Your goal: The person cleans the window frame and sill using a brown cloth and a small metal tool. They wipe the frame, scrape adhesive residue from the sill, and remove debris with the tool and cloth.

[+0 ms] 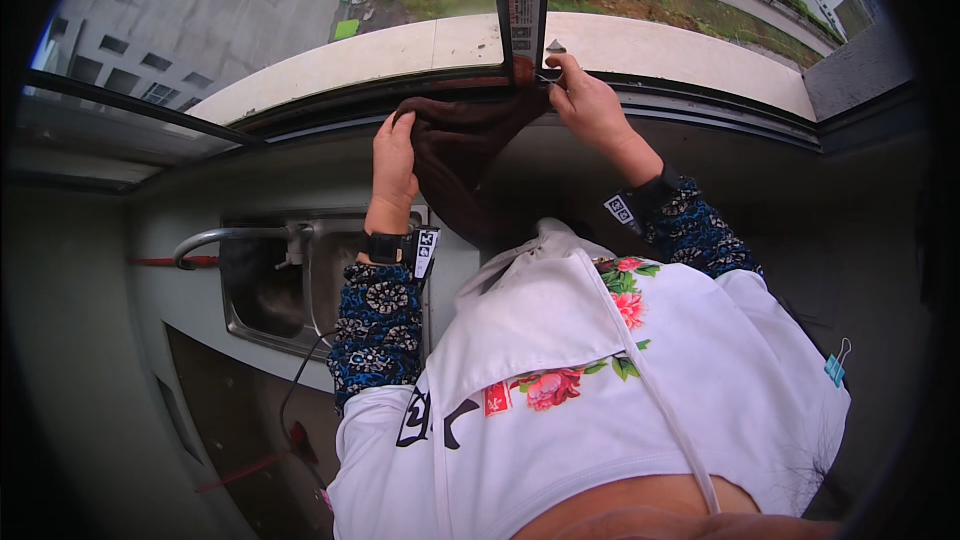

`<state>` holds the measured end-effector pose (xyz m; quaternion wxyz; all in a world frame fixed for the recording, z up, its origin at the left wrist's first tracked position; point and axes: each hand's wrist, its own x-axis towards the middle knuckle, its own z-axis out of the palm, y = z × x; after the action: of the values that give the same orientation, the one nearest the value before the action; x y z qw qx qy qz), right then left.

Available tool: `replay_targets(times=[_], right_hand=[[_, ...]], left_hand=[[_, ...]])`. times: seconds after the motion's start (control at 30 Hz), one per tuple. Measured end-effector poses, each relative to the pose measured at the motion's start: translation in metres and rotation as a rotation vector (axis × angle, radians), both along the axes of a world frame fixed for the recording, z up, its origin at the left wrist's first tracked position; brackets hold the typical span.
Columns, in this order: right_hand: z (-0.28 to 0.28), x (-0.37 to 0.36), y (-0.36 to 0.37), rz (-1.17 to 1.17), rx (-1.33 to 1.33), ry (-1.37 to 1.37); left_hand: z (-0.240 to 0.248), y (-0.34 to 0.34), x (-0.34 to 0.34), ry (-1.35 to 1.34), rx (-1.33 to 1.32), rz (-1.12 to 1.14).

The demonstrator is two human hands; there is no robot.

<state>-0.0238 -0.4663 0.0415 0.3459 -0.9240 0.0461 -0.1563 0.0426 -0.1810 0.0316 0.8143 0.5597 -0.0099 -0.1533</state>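
Observation:
A dark brown cloth (455, 145) hangs stretched between my two hands, just inside the window sill. My left hand (394, 160) pinches its left upper edge between thumb and fingers. At the foot of the upright window frame (525, 10), my right hand (592, 110) has its fingers bent over the cloth's other end. The index finger and thumb of that hand are beside the frame's lower corner, and exactly what the fingertips touch is partly hidden. The lower part of the cloth falls into shadow above the counter.
A double steel sink (262, 325) with a curved faucet (235, 235) is set in the counter at left. The window track (690, 105) runs along the sill, with a pale outer ledge (680, 55) beyond it. A sliding pane frame (140, 105) stands at far left.

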Motion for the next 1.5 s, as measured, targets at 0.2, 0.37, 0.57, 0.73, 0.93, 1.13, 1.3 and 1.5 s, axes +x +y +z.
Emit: replay_targets(times=[0.2, 0.37, 0.57, 0.73, 0.93, 1.13, 1.3, 1.5], right_hand=[[-0.003, -0.032, -0.002, 0.185, 0.105, -0.017], [-0.025, -0.049, 0.011, 0.336, 0.281, 0.013], [-0.041, -0.043, 0.036, 0.228, 0.827, 0.316], [-0.027, -0.053, 0.028, 0.191, 0.972, 0.251], [-0.014, -0.017, 0.015, 0.179, 0.097, -0.103], [-0.004, 0.031, 0.038, 0.343, -0.557, 0.068], [0.0, 0.028, 0.02, 0.396, -0.656, 0.211], [0.011, -0.029, -0.078, 0.163, -0.734, 0.39]], left_hand=[[0.027, -0.028, 0.015, 0.055, 0.017, -0.133], [0.069, -0.046, 0.01, 0.029, 0.081, -0.282], [0.103, -0.055, -0.013, -0.232, 0.4, -0.583], [0.076, -0.026, -0.051, -0.244, 0.445, -0.661], [0.03, -0.024, -0.025, -0.077, 0.162, -0.309], [0.012, -0.028, -0.013, -0.04, 0.183, -0.277], [-0.002, -0.034, -0.027, 0.011, 0.154, -0.338], [-0.012, -0.108, -0.064, -0.055, 0.158, -0.477]])
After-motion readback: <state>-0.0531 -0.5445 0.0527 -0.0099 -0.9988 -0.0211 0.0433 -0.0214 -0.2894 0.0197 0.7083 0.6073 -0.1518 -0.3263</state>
